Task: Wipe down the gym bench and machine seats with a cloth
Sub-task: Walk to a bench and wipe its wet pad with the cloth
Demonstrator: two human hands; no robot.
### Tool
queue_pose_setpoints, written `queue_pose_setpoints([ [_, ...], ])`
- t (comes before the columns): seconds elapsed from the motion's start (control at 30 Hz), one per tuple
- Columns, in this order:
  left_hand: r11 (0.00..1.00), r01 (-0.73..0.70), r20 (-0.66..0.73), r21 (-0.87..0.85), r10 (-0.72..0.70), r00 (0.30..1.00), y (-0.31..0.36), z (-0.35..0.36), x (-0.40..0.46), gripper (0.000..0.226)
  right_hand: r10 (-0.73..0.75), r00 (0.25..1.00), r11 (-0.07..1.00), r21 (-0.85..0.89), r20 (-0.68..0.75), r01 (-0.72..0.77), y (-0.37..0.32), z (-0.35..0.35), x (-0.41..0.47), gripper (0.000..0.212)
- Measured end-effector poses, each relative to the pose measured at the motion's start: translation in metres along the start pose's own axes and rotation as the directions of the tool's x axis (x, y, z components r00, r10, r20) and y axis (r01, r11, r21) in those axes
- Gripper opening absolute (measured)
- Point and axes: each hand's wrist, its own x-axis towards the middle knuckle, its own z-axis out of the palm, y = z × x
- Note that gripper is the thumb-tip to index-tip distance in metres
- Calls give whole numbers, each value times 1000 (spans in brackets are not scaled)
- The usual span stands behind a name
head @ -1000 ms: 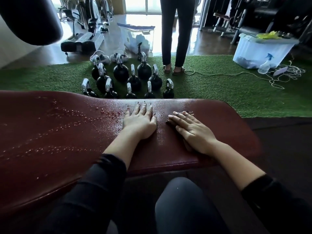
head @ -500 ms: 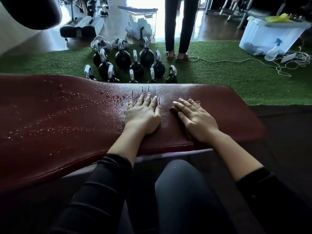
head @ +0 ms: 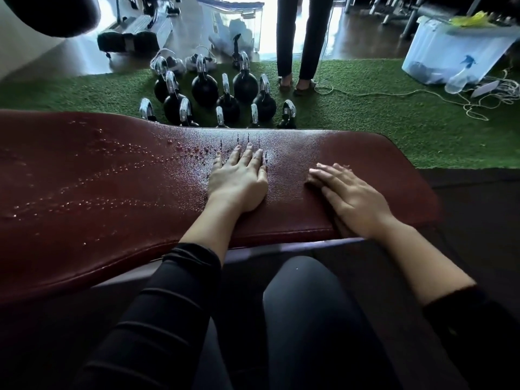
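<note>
Green turf carries a cluster of black kettlebells just beyond the dark red bench pad, whose surface is beaded with water droplets. Straight, spread fingers of the left hand press flat on the wet pad, while the right hand lies flat nearby with fingers extended. No cloth shows; a spray bottle leans by a clear bin.

The right hand is now farther to the right on the red bench pad, so the gap to the left hand is wider than before. Short streaks in the wet film now show beyond the left fingertips.
</note>
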Motion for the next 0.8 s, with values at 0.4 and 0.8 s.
queue_pose_setpoints([
  [0.4,1000,-10,0,-21,10,1000,-1,0,0,54,-274,961,961,-34,20,275,-8,4,-45,45],
  [0.8,999,-14,-8,-48,14,1000,-4,-1,2,54,-154,986,988,-5,68,154,-60,21,1,52],
])
